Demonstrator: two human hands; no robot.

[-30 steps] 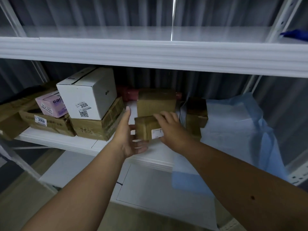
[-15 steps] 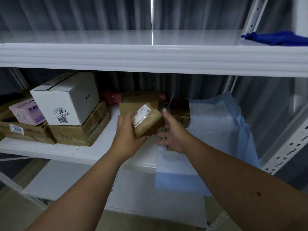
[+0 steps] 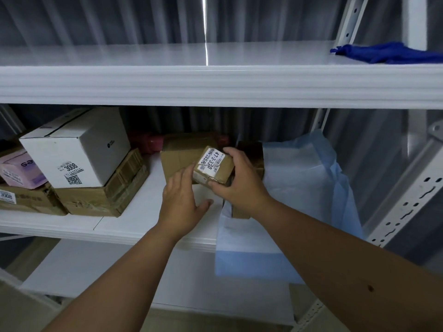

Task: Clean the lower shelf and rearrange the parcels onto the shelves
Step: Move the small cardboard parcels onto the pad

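Small taped parcel held above the middle shelf, stacked boxes at left

At left on the white metal middle shelf (image 3: 134, 226) a pale pink carton (image 3: 19, 172) and a white cardboard box (image 3: 79, 149) labelled 3008 sit on flat brown cartons (image 3: 105, 195); the left hand (image 3: 181, 202), fingers straight, touches the small brown taped parcel (image 3: 213, 167), which the right hand (image 3: 239, 180) grips from the right, tilted, in front of a larger brown box (image 3: 179, 154); a light blue sheet (image 3: 306, 178) drapes the shelf's right end, a dark blue cloth (image 3: 388, 52) on the upper shelf (image 3: 215, 85)
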